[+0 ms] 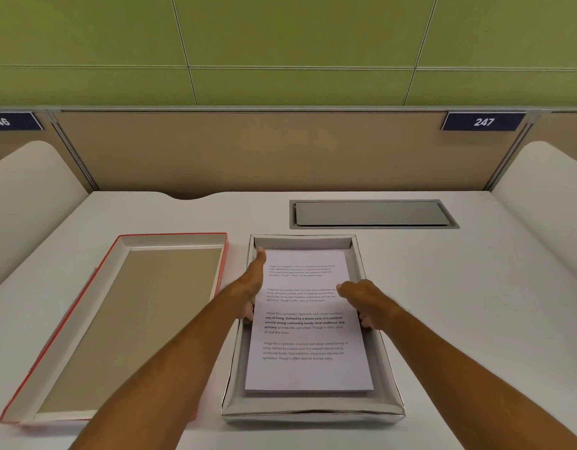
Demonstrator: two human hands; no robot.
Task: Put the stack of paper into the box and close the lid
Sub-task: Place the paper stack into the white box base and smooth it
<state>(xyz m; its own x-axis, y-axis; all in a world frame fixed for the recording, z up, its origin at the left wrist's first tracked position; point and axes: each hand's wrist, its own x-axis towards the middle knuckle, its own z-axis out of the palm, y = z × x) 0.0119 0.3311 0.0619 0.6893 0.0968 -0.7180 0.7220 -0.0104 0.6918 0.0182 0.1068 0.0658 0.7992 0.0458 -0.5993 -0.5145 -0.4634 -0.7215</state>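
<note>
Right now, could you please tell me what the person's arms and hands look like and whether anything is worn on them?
Both forearms are bare as far as the frame shows: no sleeves, watch or bracelets. The left hand and right hand wear no gloves, and no rings are visible, though most fingers are hidden.

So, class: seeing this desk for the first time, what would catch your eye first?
Probably the printed paper lying in the grey box at centre, with the left hand and right hand gripping its long sides. Next, the red-edged lid lying upturned to the box's left.
</note>
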